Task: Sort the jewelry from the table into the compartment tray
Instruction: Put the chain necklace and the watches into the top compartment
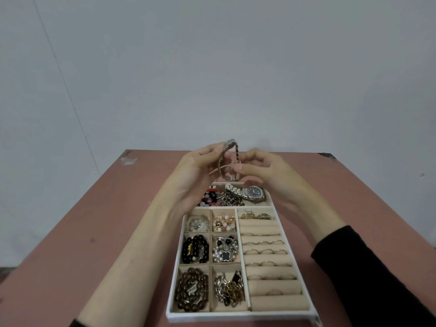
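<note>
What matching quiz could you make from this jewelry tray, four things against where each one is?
Things:
1 watch
2 black beads
3 rings
4 silver band

Places:
A between the rolls on the right of the tray
B pinched by left hand and right hand, above the tray
C far compartment
D left column, middle cell

Pairs: 1-C, 2-D, 3-A, 4-B

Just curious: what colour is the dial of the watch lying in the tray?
Dark blue; the watch shows best in the head view.
</note>
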